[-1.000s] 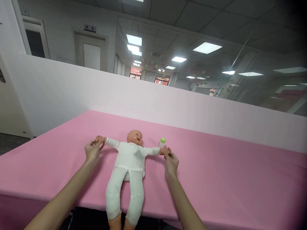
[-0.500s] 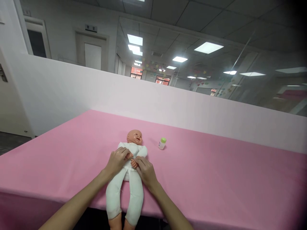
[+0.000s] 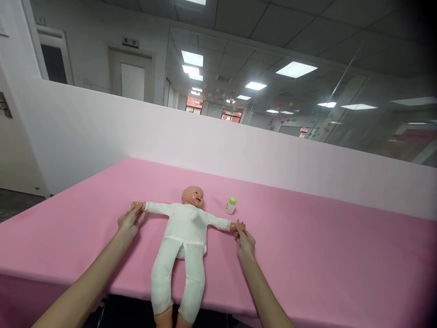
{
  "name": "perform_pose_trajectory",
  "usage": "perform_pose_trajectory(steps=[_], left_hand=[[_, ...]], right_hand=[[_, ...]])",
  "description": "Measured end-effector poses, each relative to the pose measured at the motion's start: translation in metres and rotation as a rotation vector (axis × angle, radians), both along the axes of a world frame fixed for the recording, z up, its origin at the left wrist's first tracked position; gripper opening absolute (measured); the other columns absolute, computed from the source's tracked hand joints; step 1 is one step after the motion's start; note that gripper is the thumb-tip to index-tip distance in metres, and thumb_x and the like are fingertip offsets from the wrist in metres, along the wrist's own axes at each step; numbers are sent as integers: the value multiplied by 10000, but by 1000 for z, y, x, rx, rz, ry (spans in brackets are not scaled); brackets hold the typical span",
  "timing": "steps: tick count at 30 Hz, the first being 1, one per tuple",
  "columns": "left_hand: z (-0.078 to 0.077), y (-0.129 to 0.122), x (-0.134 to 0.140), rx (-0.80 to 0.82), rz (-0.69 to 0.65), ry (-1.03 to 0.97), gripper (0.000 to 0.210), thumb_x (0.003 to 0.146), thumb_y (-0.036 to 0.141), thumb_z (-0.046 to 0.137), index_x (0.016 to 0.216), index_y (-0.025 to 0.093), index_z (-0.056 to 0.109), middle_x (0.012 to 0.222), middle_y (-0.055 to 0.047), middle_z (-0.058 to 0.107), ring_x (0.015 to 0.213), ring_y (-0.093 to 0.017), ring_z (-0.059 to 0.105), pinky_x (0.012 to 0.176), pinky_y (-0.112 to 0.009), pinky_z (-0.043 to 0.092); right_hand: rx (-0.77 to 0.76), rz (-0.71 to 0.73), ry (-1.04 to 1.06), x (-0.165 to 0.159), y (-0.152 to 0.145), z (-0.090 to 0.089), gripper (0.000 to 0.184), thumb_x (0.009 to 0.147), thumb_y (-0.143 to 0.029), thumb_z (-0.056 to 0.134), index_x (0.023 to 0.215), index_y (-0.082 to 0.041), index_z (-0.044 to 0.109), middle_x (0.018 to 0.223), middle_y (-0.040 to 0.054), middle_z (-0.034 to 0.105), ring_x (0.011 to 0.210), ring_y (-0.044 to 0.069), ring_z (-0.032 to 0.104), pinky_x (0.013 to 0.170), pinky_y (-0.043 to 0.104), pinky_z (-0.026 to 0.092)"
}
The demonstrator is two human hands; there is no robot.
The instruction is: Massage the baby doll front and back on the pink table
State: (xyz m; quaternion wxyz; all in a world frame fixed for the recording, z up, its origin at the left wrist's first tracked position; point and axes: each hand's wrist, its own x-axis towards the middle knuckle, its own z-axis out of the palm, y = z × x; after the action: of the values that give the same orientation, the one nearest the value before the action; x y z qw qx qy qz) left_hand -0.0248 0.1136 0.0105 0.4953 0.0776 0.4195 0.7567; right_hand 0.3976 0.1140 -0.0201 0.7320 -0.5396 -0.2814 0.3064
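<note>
A baby doll (image 3: 187, 225) with a soft white cloth body lies on its back on the pink-covered table (image 3: 307, 255). Its head is at the far side and its feet hang over the near edge. Both doll arms are stretched out sideways. At the left, my left hand (image 3: 130, 219) is closed around one of the doll's hands. On the other side my right hand (image 3: 245, 239) pinches the doll's other hand between thumb and fingers. A small bottle (image 3: 231, 206) with a green cap stands just beyond the doll's arm on the right.
A low white wall (image 3: 218, 143) runs along the table's far edge, with a glass pane above it. To the left is a door with a metal handle (image 3: 4, 105). The table's front edge lies under my forearms.
My hands have moved apart, carrying the doll's arms from over its belly out to both sides. The doll's body and the bottle stay in place.
</note>
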Motion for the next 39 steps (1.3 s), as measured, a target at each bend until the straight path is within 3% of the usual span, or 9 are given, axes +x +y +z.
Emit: perform_pose_trajectory(steps=[6,13,17,22,26,29,32,35,39], left_hand=[[5,1,7,10,30,71,184,734,83,865,815,133,708,910,-32,725,864,-140,726,994,-347,607],[25,-9,55,290,20,847,288,753,379,863,917,188,724,938,-52,749,912,-227,711,864,-390,601],[15,-20,83,460,-181,1273,187,930,403,679,937,219,713,954,-51,746,890,-217,692,785,-346,564],[-3,-23,92,490,-258,1684,150,975,296,598,899,226,706,881,-34,720,812,-205,638,703,-321,467],[3,-21,85,477,-265,1472,131,941,336,653,912,233,728,908,-36,737,845,-206,668,738,-318,517],[13,-16,67,382,-170,1096,173,843,374,777,906,217,738,940,-55,753,905,-224,700,814,-346,577],[17,-8,38,245,-24,706,297,700,355,897,868,183,723,895,-55,739,893,-232,712,883,-408,610],[12,-3,9,113,-4,352,295,658,272,926,814,171,697,866,-48,717,900,-228,727,922,-431,630],[1,-3,-11,26,-44,255,238,715,183,894,720,198,656,801,-52,704,936,-267,745,949,-452,632]], right_hand=[[-18,1,59,-17,-6,19,472,493,-467,953,767,-146,741,724,20,699,667,160,608,623,275,524],[227,159,-509,-80,-29,59,324,787,-436,845,943,-171,740,916,67,724,783,201,661,715,320,550],[410,318,-1006,-111,-45,43,105,976,-299,670,966,-208,722,883,47,695,775,195,649,699,309,539],[567,390,-1407,-122,-51,18,213,1044,-149,496,1028,-195,703,991,89,738,862,220,698,735,325,558],[509,417,-1253,-116,-48,26,160,1017,-182,564,1038,-208,720,968,71,735,871,217,697,762,327,567],[368,289,-903,-97,-39,40,132,943,-330,707,951,-203,738,906,54,717,781,197,664,712,313,554],[188,118,-502,-65,-25,47,332,765,-443,851,915,-167,744,888,68,738,767,208,666,683,313,550],[43,11,-146,-29,-11,38,445,578,-464,927,827,-146,741,778,50,731,713,202,655,644,307,548],[-79,7,153,-1,-4,14,458,424,-428,970,704,-156,730,635,8,671,556,142,558,549,288,521]])
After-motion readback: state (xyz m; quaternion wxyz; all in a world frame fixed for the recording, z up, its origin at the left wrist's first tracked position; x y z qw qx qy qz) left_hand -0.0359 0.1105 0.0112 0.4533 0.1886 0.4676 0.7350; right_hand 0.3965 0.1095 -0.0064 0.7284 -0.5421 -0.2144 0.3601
